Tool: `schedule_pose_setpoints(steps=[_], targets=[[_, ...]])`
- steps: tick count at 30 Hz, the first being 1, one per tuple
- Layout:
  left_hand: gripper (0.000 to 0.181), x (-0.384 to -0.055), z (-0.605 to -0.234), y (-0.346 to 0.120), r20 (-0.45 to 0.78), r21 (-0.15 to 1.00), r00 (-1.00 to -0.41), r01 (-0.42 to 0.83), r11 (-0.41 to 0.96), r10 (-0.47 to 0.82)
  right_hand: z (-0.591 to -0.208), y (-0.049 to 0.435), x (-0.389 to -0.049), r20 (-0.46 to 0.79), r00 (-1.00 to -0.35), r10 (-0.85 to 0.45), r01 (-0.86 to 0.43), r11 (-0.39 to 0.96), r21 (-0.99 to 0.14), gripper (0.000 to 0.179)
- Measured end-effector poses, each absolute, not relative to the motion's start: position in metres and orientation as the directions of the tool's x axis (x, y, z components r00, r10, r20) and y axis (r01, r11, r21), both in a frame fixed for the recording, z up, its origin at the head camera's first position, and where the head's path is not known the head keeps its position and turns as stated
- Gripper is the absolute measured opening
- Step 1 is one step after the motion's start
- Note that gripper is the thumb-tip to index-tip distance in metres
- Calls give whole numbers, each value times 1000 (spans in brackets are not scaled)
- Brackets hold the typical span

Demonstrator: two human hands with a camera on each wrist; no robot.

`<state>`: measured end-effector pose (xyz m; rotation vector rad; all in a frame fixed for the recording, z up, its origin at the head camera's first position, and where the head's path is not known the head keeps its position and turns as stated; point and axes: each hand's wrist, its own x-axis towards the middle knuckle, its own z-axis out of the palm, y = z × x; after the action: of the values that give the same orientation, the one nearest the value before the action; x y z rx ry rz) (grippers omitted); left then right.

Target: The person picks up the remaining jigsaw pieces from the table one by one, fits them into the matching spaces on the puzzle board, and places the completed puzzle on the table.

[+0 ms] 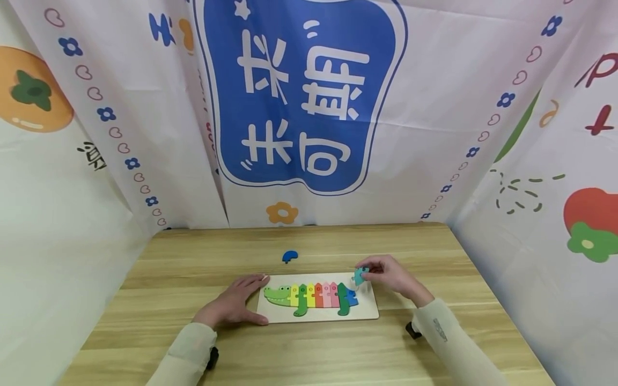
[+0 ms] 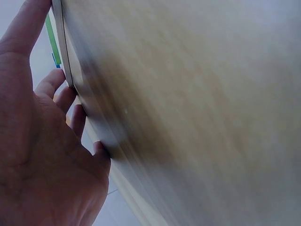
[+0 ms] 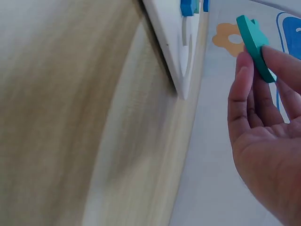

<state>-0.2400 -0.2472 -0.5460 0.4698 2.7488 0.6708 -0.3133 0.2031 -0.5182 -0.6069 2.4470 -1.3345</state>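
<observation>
A white wooden crocodile puzzle board (image 1: 316,317) lies on the table, filled with coloured pieces from the green head (image 1: 277,296) to a blue piece (image 1: 352,298) near the tail. My left hand (image 1: 236,301) spreads at the board's left end, forefinger by the upper corner and thumb by the lower one. Above the board's upper right part, my right hand (image 1: 392,276) pinches a teal puzzle piece (image 1: 360,275) between thumb and fingers. In the right wrist view the teal piece (image 3: 256,49) stands edge-on in the fingertips, apart from the board (image 3: 170,44).
A loose dark blue curved puzzle piece (image 1: 290,256) lies on the wooden table (image 1: 299,354) beyond the board. Printed cloth (image 1: 425,96) hangs behind the table and along both sides.
</observation>
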Motion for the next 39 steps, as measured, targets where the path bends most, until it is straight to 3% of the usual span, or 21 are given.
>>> schedule_pose_setpoints(steps=[30,39], targets=[[111,-240,-549,-248,-180,483,-909,251,839,376,-543,208,-301,-101,-838,-536,-248,538,-806,23],[112,-242,-552,-249,-184,477,-910,247,843,371,-542,207,-303,-152,-860,-487,-178,565,-805,23]])
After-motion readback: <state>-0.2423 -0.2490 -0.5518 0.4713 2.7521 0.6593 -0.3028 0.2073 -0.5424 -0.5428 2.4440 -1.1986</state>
